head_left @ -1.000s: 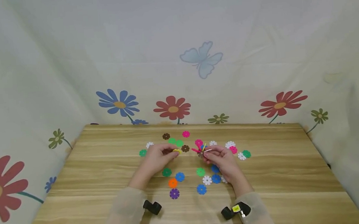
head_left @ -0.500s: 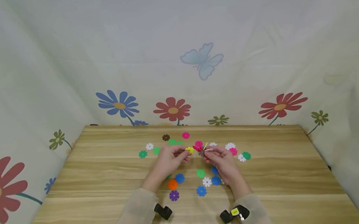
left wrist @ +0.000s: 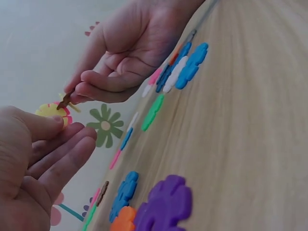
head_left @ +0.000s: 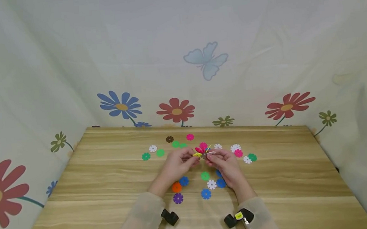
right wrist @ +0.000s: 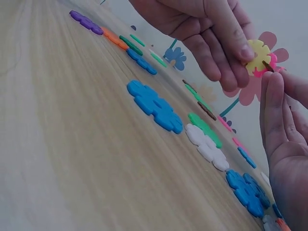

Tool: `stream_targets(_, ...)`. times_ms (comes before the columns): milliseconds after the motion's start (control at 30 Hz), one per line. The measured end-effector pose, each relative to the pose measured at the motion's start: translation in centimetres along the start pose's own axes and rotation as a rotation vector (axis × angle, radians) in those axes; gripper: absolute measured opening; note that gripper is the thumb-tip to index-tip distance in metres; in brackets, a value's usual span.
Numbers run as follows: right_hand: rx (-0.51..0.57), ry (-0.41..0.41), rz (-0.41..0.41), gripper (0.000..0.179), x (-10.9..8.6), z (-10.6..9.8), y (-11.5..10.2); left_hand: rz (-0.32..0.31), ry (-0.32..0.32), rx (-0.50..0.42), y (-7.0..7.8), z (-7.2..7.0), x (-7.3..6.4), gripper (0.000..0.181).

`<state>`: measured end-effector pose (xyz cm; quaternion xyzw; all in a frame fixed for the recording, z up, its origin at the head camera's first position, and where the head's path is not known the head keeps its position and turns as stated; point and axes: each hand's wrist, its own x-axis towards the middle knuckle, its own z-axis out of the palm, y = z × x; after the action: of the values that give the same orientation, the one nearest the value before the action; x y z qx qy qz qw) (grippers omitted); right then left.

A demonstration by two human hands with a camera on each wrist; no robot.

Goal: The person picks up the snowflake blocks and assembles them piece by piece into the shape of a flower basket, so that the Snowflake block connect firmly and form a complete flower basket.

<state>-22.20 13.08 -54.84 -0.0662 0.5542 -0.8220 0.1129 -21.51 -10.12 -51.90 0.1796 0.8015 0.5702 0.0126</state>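
Between the thumb and fingers of my left hand [head_left: 179, 164] is a yellow notched snowflake disc [right wrist: 258, 54]. My right hand [head_left: 227, 165] pinches a small cluster of joined discs: a brown disc [left wrist: 66, 101] at the centre, with pink [head_left: 200, 150], yellow and white ones standing out from it. The yellow disc's edge meets the brown disc in both wrist views, with pink right behind it. Both hands are close together above the table, fingertips almost meeting. My right fingers hide part of the cluster.
Loose snowflake discs lie flat around the wooden table [head_left: 112, 190]: purple [head_left: 178, 198], orange [head_left: 177, 187], several blue [head_left: 206, 193], white [head_left: 212, 184], green [head_left: 146, 156], pink [head_left: 189, 137] and brown [head_left: 169, 139]. A flower-printed cloth [head_left: 248, 88] hangs behind the table.
My left hand has moved right with the yellow disc, bringing it against the cluster. My right hand has stayed nearly in place, and the cluster has turned slightly.
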Motion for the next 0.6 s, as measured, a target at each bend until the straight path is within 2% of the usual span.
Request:
stream_targets(267,-0.019,0.020,-0.007,0.007,0.04,0.05,0.17,0.094,0.018,0.112,-0.30,0.19,-0.01,0.011)
stream_targets(600,-0.051,0.017,0.030,0.009,-0.09,0.20,0.07,0.093,-0.001,0.194,-0.28,0.31,-0.23,0.012)
